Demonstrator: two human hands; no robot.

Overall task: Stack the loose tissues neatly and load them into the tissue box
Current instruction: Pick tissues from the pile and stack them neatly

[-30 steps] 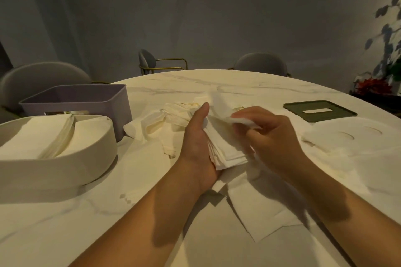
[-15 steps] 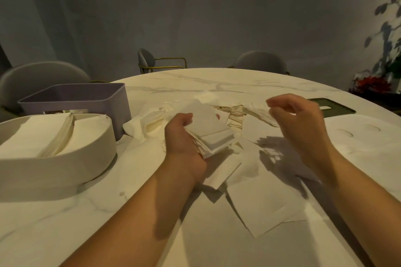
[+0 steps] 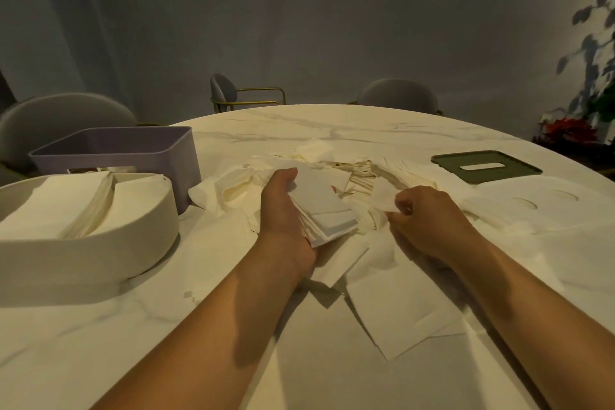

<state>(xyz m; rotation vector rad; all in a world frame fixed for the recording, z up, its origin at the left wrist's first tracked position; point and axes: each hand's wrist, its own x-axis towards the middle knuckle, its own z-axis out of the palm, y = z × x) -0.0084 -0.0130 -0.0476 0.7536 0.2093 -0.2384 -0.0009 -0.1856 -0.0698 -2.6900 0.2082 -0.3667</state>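
L hand (image 3: 286, 216) cups a stack of folded tissues (image 3: 324, 206) from below, thumb along its L edge. Just R of the stack, R hand (image 3: 429, 220) pinches 1 loose tissue (image 3: 382, 195) btwn thumb & fingertips. Behind the stack: a messy tissue pile (image 3: 359, 173). In front of the stack: flat sheets (image 3: 399, 309) on the marble table (image 3: 100, 343). Well L of the stack: cream oval box (image 3: 100, 243) w/ tissues inside. L & further back: purple bin (image 3: 133, 156). Well R of the stack: green slotted lid (image 3: 486, 166), lying flat.

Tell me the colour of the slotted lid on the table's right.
The slotted lid is dark green; head view.
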